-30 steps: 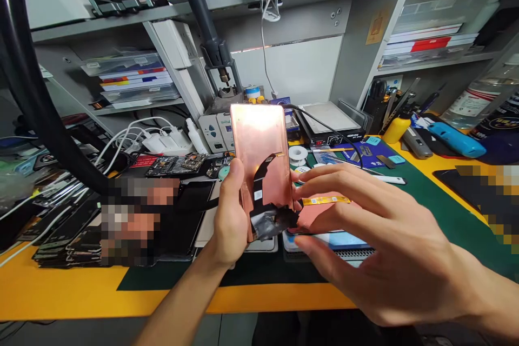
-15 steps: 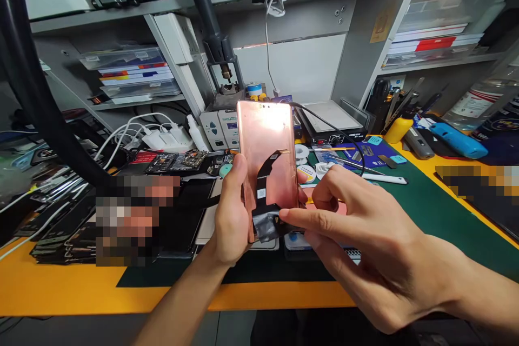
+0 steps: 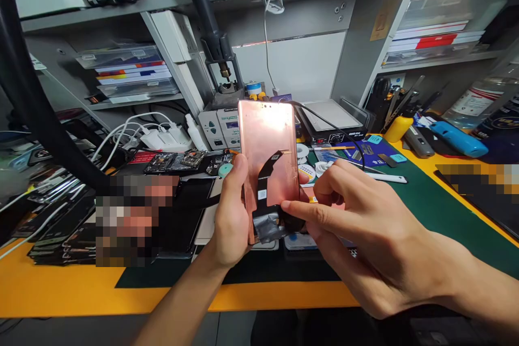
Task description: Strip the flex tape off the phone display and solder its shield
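My left hand (image 3: 229,216) is closed around a phone display panel (image 3: 267,135), its copper-coloured back facing me and its top end away. A black flex cable (image 3: 265,178) with small white labels curves down that back. At its lower end lies a crinkled dark grey film (image 3: 266,227). My right hand (image 3: 373,238) has its index finger stretched out, the tip touching the panel's back by the cable's lower right end. The thumb sits lower, apart from the index fingertip, and the other fingers are curled. I see nothing gripped in the right hand.
A stack of phone parts (image 3: 60,238) lies left on the yellow bench (image 3: 284,297). Behind the panel stand a white power strip (image 3: 166,138), a control unit (image 3: 214,127) and a heating plate (image 3: 332,119). A black hose (image 3: 24,75) hangs at left. Tools and bottles (image 3: 399,127) crowd the right.
My right index fingertip has moved slightly up and rightward along the cable's lower end. The grey film looks more crumpled. My left hand keeps the panel nearly still.
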The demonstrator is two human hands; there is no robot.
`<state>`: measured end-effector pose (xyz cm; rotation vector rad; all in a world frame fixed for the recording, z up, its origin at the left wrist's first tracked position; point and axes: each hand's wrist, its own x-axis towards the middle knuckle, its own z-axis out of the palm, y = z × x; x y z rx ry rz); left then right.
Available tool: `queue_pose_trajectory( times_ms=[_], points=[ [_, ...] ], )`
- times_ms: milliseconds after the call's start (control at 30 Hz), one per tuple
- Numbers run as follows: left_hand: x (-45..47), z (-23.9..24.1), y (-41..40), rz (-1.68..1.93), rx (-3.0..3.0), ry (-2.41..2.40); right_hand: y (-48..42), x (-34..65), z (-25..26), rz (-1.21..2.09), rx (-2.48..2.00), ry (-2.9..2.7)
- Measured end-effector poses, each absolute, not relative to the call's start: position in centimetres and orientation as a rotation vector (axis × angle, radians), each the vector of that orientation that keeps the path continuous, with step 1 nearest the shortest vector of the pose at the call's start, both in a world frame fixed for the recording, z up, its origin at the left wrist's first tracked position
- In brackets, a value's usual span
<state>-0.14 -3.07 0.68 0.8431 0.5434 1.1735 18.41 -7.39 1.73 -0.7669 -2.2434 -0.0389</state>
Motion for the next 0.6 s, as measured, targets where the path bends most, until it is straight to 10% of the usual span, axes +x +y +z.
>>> queue_pose_trajectory(
  times_ms=[600],
  points=[
    [-0.79, 0.94, -3.11, 1.094, 0.864, 0.539, -7.90, 18.04, 1.26, -0.071, -0.724, -2.053]
  ],
)
